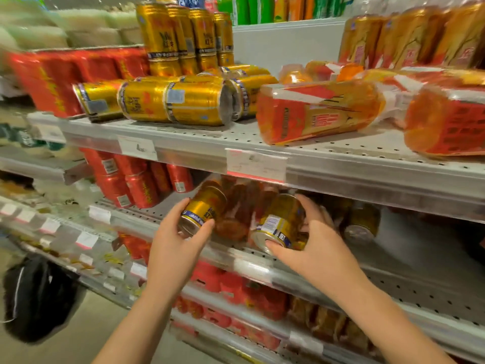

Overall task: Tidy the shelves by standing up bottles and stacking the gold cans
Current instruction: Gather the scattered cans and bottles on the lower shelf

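Looks like a grocery shop aisle. Carries tiers of pale perforated metal shelving (341,151), each edged with a clear plastic strip (367,179) holding white paper price labels (256,165). Holds many identical shiny gold drink cans (162,35), red drink cans (141,190) and orange-labelled clear plastic bottles (315,111).

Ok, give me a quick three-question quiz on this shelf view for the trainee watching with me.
1. True or false: the left hand grips a gold can and the right hand grips a second can.
2. The front bottle on the upper shelf is: A upright, B lying on its side, C held by a hand.
3. Fill in: the upright cans on the lower shelf, left of the hands, are ___ in colour.
Key: 1 true; 2 B; 3 red.
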The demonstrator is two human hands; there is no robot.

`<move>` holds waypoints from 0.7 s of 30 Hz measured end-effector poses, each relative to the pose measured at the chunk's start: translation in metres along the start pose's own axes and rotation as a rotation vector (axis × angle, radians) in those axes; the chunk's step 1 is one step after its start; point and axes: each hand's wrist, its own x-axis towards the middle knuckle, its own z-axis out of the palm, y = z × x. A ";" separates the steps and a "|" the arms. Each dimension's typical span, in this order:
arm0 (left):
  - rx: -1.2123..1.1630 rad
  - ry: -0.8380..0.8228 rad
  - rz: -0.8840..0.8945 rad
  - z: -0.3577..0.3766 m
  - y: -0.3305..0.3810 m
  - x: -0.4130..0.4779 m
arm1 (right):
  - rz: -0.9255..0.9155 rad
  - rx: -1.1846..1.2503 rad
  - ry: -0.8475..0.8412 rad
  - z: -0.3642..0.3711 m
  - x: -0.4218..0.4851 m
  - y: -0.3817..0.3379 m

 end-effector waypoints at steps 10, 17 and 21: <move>0.239 -0.145 0.053 -0.071 -0.108 0.125 | -0.097 -0.054 -0.045 0.161 0.054 -0.101; 0.343 -0.337 0.200 -0.063 -0.125 0.158 | -0.030 -0.101 0.031 0.199 0.061 -0.126; 0.404 -0.377 0.296 -0.057 -0.128 0.160 | -0.003 -0.162 0.054 0.203 0.062 -0.134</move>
